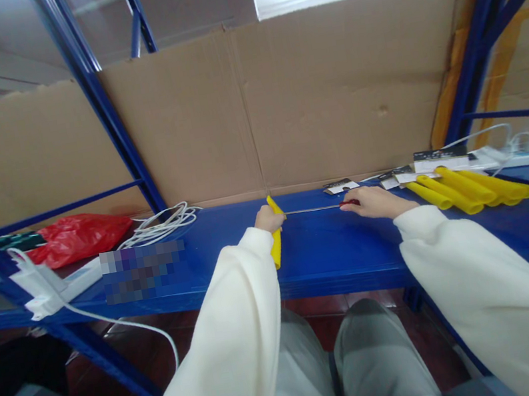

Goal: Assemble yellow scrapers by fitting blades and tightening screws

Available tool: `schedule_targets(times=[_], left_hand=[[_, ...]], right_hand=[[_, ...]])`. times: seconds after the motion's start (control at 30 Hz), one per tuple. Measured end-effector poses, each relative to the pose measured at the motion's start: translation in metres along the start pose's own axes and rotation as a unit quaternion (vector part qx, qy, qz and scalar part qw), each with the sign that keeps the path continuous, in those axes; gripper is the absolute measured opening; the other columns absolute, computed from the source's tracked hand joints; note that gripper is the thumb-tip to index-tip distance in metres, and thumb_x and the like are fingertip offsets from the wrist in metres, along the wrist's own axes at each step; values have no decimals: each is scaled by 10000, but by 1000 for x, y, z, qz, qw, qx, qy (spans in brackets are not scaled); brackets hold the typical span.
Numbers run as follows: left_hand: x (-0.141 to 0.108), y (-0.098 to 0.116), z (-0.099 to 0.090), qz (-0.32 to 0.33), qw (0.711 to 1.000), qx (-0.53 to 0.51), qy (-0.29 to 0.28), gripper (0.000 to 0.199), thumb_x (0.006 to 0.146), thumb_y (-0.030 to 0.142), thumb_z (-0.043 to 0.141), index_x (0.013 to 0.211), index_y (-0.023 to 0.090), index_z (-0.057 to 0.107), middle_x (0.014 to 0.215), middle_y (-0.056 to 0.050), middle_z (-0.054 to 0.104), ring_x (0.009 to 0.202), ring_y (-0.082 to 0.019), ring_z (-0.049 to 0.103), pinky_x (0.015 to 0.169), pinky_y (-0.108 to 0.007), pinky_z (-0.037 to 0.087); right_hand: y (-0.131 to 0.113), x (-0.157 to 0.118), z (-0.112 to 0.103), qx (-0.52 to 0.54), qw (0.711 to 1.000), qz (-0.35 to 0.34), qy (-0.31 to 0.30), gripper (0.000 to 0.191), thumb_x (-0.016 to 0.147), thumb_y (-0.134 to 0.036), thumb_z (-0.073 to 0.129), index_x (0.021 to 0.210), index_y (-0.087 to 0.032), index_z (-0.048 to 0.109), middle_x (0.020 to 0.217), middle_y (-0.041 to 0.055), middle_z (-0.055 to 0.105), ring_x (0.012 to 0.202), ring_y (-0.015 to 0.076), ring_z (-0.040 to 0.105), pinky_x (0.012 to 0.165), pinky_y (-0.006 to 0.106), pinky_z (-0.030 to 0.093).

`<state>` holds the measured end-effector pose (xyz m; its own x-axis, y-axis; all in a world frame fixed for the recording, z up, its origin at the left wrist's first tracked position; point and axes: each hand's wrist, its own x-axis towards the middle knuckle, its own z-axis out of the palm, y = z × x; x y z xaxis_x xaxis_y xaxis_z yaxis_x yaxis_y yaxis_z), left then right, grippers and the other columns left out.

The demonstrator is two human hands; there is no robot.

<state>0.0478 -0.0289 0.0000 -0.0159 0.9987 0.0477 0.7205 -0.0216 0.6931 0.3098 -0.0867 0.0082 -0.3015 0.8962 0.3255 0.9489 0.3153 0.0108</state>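
Observation:
My left hand (266, 218) is closed around a slim yellow tube (278, 250), which stands out above and below my fingers over the blue shelf (324, 249). My right hand (375, 201) pinches a small dark red handle (349, 202) at its fingertips. Between the two hands runs a thin, straight, pale line (312, 209), a rod or a taut cord; I cannot tell which. It reaches the yellow tube at my left fingers, and its exact contact there is hidden.
Several yellow tubes (466, 188) lie at the right beside black-and-white cards (441, 160). White coiled cable (162, 225), a red plastic bag (81, 237) and a white power strip (75, 280) are left. Cardboard (328, 93) backs the shelf between blue posts (101, 103).

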Motion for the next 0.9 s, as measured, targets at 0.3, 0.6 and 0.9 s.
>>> schedule_targets(times=[0.3, 0.6, 0.9], left_hand=[[4, -3, 2, 12, 1000, -9, -1, 89, 778, 149, 663, 784, 66, 695, 672, -114, 710, 646, -204, 703, 542, -232, 496], [-1, 1, -1, 2, 1000, -1, 3, 129, 781, 152, 667, 840, 44, 705, 737, -143, 731, 669, -216, 714, 517, -231, 488], [5, -4, 2, 12, 1000, -3, 0, 207, 799, 185, 674, 921, 22, 705, 894, -189, 743, 687, -207, 717, 533, -227, 491]], right_hand=[[2, 1, 4, 2, 1000, 25, 16, 157, 811, -336, 634, 921, -227, 606, 801, 47, 697, 694, 196, 631, 599, 263, 380], [1, 1, 3, -15, 1000, 2, -1, 271, 927, -373, 455, 993, -233, 678, 965, 83, 742, 852, 229, 663, 712, 303, 430], [0, 0, 4, 0, 999, 34, 5, 152, 843, -357, 608, 914, -226, 580, 824, 52, 696, 688, 191, 621, 597, 264, 368]])
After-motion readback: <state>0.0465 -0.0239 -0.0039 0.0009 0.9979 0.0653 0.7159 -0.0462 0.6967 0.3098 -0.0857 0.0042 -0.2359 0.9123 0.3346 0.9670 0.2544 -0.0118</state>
